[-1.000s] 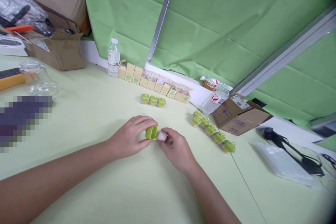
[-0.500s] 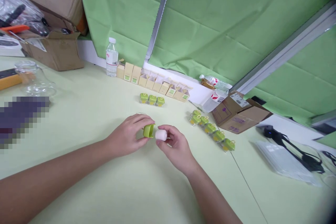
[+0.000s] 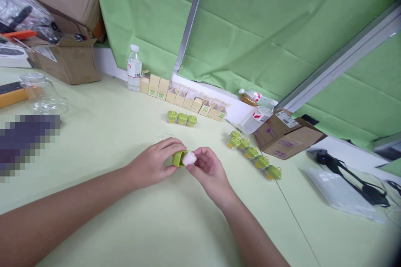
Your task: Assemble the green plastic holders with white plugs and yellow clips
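Observation:
My left hand (image 3: 156, 162) grips a small green plastic cap (image 3: 178, 159) between thumb and fingers, its hollow side turned to the right. Between thumb and fingertips, my right hand (image 3: 210, 172) holds a small white rounded block (image 3: 189, 158). The block's left end sits at the mouth of the cap; how far inside it reaches, I cannot tell. Just behind my left fingers a clear plastic piece (image 3: 169, 137) lies partly hidden on the table. Beyond it stand several little green-lidded containers (image 3: 182, 119) in a short row.
More green-lidded containers (image 3: 251, 153) line up to the right. Small cartons (image 3: 188, 99) and a water bottle (image 3: 134, 69) stand along the back. A cardboard box (image 3: 282, 133) and a plastic bag with a black strap (image 3: 340, 194) lie right; a glass jar (image 3: 42, 91) is left.
The white block has moved left and tilted, from just apart from the green cap to its opening. My left hand has barely shifted.

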{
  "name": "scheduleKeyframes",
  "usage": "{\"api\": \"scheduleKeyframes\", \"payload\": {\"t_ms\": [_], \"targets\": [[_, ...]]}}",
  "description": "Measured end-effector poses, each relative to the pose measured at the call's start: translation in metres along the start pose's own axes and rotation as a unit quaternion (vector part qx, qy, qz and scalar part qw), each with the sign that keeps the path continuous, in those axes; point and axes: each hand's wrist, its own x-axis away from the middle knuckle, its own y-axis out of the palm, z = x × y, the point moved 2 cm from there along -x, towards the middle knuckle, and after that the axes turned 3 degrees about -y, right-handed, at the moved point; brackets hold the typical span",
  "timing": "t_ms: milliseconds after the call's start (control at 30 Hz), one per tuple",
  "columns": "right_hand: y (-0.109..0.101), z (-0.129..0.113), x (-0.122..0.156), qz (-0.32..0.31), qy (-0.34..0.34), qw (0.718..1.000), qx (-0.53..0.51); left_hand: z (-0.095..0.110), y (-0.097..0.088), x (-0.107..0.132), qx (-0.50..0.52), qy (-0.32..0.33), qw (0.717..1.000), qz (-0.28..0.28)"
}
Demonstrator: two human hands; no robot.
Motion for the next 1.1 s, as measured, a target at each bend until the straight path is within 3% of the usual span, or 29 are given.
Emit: {"api": "scheduleKeyframes", "payload": {"t_ms": [567, 733, 833, 933, 1100], "targets": [[0.002, 0.006, 0.003, -0.036, -0.023, 0.998, 0.055, -0.006, 0.007, 0.007, 0.035, -0.014, 0.999, -0.011], [0.006, 0.003, 0.006, -0.023, -0.054, 0.993, 0.101, -0.005, 0.007, 0.006, 0.045, -0.015, 0.999, -0.006], [0.005, 0.001, 0.006, -0.002, -0.071, 0.993, 0.090, -0.002, 0.008, 0.003, 0.094, -0.047, 0.994, 0.013], [0.003, -0.001, 0.004, 0.024, -0.068, 0.996, 0.050, -0.001, 0.010, -0.001, 0.223, -0.121, 0.967, 0.015], [0.001, 0.000, 0.003, 0.030, -0.073, 0.996, 0.027, -0.006, 0.010, -0.004, 0.402, -0.267, 0.876, -0.027]]}}
